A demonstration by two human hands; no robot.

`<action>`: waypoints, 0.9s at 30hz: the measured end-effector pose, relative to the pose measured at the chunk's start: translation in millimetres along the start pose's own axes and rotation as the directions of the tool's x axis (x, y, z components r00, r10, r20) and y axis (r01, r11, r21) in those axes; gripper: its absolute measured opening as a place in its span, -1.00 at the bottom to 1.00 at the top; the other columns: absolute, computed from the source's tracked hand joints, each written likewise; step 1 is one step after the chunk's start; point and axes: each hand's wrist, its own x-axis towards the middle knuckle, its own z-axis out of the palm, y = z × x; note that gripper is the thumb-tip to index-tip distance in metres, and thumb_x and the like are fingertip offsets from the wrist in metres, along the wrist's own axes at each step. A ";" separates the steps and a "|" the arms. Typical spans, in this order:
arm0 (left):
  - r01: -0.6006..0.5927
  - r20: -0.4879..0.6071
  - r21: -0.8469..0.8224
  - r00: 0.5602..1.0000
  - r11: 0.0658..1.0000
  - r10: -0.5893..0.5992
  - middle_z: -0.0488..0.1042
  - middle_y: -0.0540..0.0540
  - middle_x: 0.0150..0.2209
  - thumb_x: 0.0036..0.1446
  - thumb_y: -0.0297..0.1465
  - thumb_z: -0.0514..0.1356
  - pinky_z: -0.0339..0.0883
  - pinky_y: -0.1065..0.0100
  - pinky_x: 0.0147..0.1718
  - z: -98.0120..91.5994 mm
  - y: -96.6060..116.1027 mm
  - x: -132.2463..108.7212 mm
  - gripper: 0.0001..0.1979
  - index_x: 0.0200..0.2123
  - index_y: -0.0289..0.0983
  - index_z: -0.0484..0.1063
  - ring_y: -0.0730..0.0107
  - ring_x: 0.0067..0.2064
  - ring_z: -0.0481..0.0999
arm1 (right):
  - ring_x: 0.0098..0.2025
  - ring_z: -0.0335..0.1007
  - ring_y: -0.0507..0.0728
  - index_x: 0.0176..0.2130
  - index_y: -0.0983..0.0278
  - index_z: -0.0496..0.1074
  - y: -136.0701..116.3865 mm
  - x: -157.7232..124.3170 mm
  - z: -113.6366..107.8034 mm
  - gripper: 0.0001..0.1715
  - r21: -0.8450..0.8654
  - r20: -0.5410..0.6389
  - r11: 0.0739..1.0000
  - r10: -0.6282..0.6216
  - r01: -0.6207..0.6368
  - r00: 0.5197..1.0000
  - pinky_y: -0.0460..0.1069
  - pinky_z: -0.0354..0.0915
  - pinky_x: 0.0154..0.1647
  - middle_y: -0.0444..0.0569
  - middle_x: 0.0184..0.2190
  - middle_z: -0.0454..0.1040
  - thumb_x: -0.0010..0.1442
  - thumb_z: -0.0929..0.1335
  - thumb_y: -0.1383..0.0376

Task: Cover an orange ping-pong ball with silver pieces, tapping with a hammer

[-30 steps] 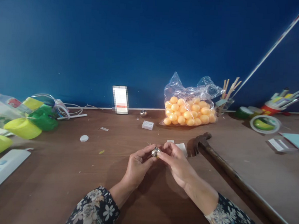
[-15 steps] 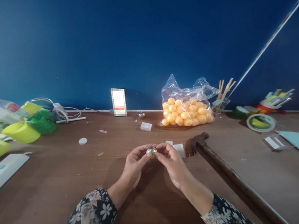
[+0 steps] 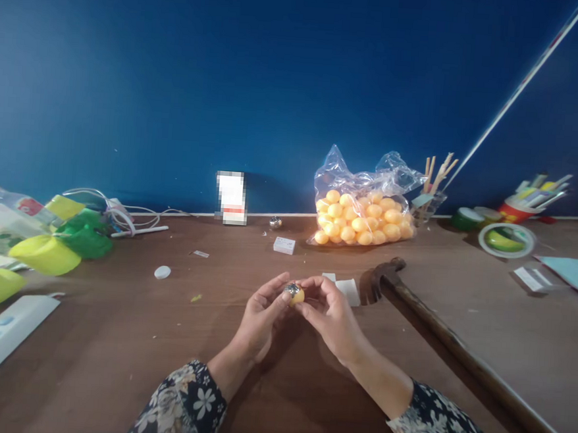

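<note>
Just above the table, a small ball (image 3: 294, 295), orange-yellow below and shiny silver on top, is pinched between my two hands. My left hand (image 3: 261, 317) grips it from the left with thumb and fingers. From the right, the thumb and fingertips of my right hand (image 3: 334, 322) press against it. What the silver layer is made of cannot be made out. Behind my right hand lie white paper pieces (image 3: 348, 291), partly hidden by it. A hammer (image 3: 425, 318) with a wooden handle rests to the right.
A clear bag of orange balls (image 3: 362, 221) stands by the blue wall. Near it are a silver ball (image 3: 275, 223) and a small white box (image 3: 283, 246). At left lie a power strip (image 3: 8, 335), yellow and green items (image 3: 46, 254) and a white disc (image 3: 162, 272).
The ball has turned between my fingers, so more of its orange-yellow side shows. My right thumb has shifted slightly down along it. The whole view has moved a little.
</note>
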 end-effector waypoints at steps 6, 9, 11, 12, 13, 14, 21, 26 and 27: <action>0.016 0.022 -0.008 1.000 1.000 -0.015 0.59 -0.17 -0.22 -0.10 -0.36 0.39 0.44 0.38 -0.23 -2.9 -2.5 0.6 -0.62 -0.16 -0.33 0.51 0.38 -0.27 0.58 | -0.21 0.45 0.13 -0.23 0.19 0.38 -12.4 2.9 -9.9 -0.74 -0.177 0.032 0.982 -0.053 0.057 0.998 0.03 0.36 -0.17 -0.04 -0.25 0.50 0.05 0.43 0.23; -0.013 -0.020 -0.004 1.000 1.000 0.013 0.60 -0.16 -0.29 -0.12 -0.32 0.39 0.44 0.39 -0.30 -5.2 -3.4 3.4 -0.63 -0.20 -0.35 0.52 0.38 -0.32 0.57 | -0.28 0.43 0.12 -0.21 0.19 0.39 -24.9 13.1 -30.6 -0.81 -0.332 -0.077 0.933 -0.176 0.142 0.981 0.02 0.34 -0.26 -0.03 -0.31 0.50 0.13 0.37 0.20; -0.033 -0.027 -0.020 0.999 0.999 0.032 0.59 -0.15 -0.31 -0.10 -0.33 0.39 0.44 0.41 -0.33 -5.8 -3.3 5.0 -0.66 -0.24 -0.37 0.53 0.41 -0.35 0.56 | -0.29 0.43 0.13 -0.24 0.19 0.40 -32.9 21.5 -48.6 -0.84 -0.481 -0.140 0.857 -0.283 0.184 0.949 0.03 0.34 -0.25 -0.02 -0.32 0.50 0.15 0.35 0.20; -0.037 -0.023 -0.026 0.999 0.999 0.036 0.58 -0.14 -0.33 -0.09 -0.33 0.38 0.44 0.42 -0.33 -5.8 -3.1 5.6 -0.68 -0.25 -0.38 0.53 0.43 -0.36 0.55 | -0.29 0.43 0.14 -0.25 0.20 0.42 -35.8 25.1 -57.1 -0.86 -0.580 -0.138 0.792 -0.328 0.193 0.934 0.05 0.34 -0.22 -0.01 -0.33 0.51 0.15 0.34 0.21; -0.038 -0.022 -0.029 0.999 0.999 0.038 0.58 -0.13 -0.34 -0.09 -0.34 0.38 0.44 0.44 -0.34 -5.6 -2.8 5.9 -0.69 -0.26 -0.38 0.53 0.45 -0.37 0.54 | -0.27 0.43 0.16 -0.27 0.20 0.44 -37.7 28.0 -64.7 -0.89 -0.682 -0.099 0.704 -0.359 0.199 0.928 0.08 0.33 -0.18 -0.01 -0.33 0.51 0.15 0.34 0.25; -0.037 -0.024 -0.028 0.999 0.999 0.036 0.58 -0.13 -0.36 -0.09 -0.35 0.38 0.44 0.46 -0.34 -5.4 -2.6 6.1 -0.70 -0.26 -0.39 0.54 0.47 -0.39 0.54 | -0.25 0.43 0.17 -0.30 0.21 0.46 -38.5 30.0 -70.7 -0.91 -0.774 -0.036 0.597 -0.372 0.210 0.928 0.11 0.32 -0.13 -0.01 -0.33 0.52 0.13 0.35 0.29; -0.009 -0.075 -0.056 0.997 0.998 0.004 0.58 -0.11 -0.35 -0.20 -0.31 0.43 0.46 0.48 -0.40 -4.3 -3.1 6.9 -0.64 -0.30 -0.38 0.54 0.46 -0.39 0.55 | 0.09 0.23 0.33 -0.43 0.26 0.58 -29.9 26.1 -71.9 -0.85 -0.969 0.214 0.074 -0.211 0.234 0.954 0.21 0.21 0.10 0.14 0.03 0.42 0.09 0.38 0.42; 0.018 -0.112 -0.102 0.993 0.995 -0.030 0.57 -0.06 -0.40 -0.21 -0.24 0.43 0.48 0.49 -0.45 -5.4 -3.5 8.2 -0.64 -0.38 -0.36 0.52 0.48 -0.42 0.54 | 0.15 0.17 0.36 -0.38 0.27 0.60 -27.4 24.8 -66.4 -0.86 -0.978 0.203 0.023 -0.149 0.209 0.968 0.19 0.18 0.15 0.16 0.08 0.39 0.07 0.40 0.41; 0.023 -0.117 -0.107 0.993 0.994 -0.036 0.57 -0.06 -0.41 -0.22 -0.23 0.43 0.48 0.49 -0.46 -5.5 -3.5 8.5 -0.64 -0.39 -0.36 0.51 0.47 -0.42 0.54 | 0.15 0.16 0.35 -0.38 0.26 0.60 -27.0 25.2 -66.1 -0.85 -0.978 0.204 0.022 -0.144 0.210 0.968 0.18 0.17 0.16 0.15 0.09 0.38 0.07 0.39 0.42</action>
